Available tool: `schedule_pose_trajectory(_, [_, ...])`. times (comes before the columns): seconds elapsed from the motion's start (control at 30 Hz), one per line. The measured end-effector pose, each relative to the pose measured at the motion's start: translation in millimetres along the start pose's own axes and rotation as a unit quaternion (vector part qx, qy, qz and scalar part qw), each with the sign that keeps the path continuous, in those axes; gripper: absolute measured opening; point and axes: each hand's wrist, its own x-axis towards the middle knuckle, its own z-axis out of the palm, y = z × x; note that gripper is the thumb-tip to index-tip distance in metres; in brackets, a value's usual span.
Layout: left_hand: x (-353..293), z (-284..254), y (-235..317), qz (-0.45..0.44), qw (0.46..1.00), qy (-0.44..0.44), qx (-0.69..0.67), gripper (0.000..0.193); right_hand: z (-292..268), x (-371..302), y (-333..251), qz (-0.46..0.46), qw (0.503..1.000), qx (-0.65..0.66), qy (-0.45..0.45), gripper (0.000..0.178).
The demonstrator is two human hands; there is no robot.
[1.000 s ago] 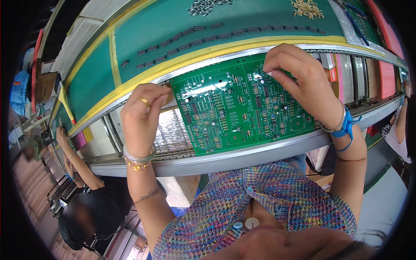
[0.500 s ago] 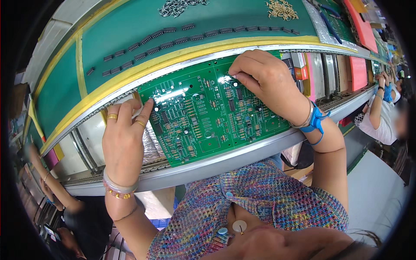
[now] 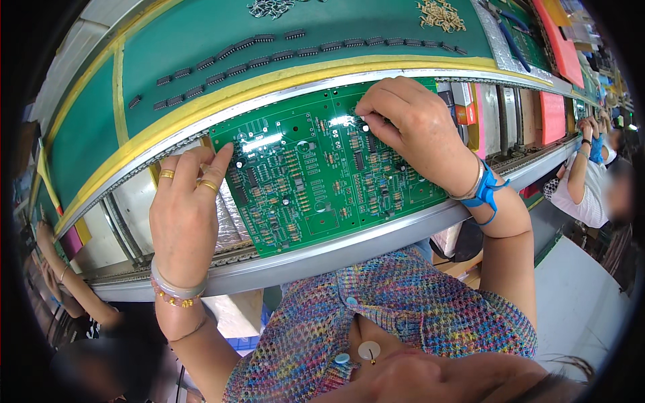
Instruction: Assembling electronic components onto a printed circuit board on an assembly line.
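Lying across the centre of the frame, a flat, rectangular green circuit board (image 3: 328, 176) bridges two metal rails, its glossy face crowded with tiny striped cylinders and black chips. A second ago the left hand (image 3: 187, 208) was raised with its fingertips together, left of the board; now its index finger reaches onto the upper left corner, so both hands are at the board. Its other fingers curl loosely, with nothing visible in them; whether it grips the edge, I cannot tell. The right hand (image 3: 420, 127) has stayed over the upper right part, thumb and index fingertips close together; any small part between them is hidden. A knotted, rubbery blue wrist strap (image 3: 494, 191) circles that wrist.

Below runs a smooth grey metal rail (image 3: 302, 262). Above, past a matt yellow tape border (image 3: 269, 82), black rectangular chips with pins (image 3: 308, 52) line a dull green mat (image 3: 376, 20); at the top lies a loose heap of crooked tan pieces (image 3: 440, 15).
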Motion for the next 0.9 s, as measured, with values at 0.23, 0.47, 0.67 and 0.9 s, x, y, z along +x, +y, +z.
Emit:
schedule_pose_trajectory(0.23, [0, 3, -1, 0.009, 1.000, 0.003, -0.013, 0.041, 4, 2, 7, -0.030, 0.999, 0.025, -0.019, 0.014])
schedule_pose_trajectory(0.47, [-1, 2, -3, 0.011, 1.000, 0.014, -0.026, 0.038, 5, 1, 5, -0.030, 0.999, 0.025, -0.013, 0.016])
schedule_pose_trajectory(0.67, [5, -2, -10, 0.006, 0.992, 0.086, -0.090, 0.022, -4, 6, 12, -0.038, 0.998, 0.045, 0.011, 0.015])
schedule_pose_trajectory(0.9, [89, -15, -28, 0.079, 0.976, 0.112, -0.170, 0.011, -20, 91, 42, -0.032, 0.997, -0.011, 0.065, 0.011])
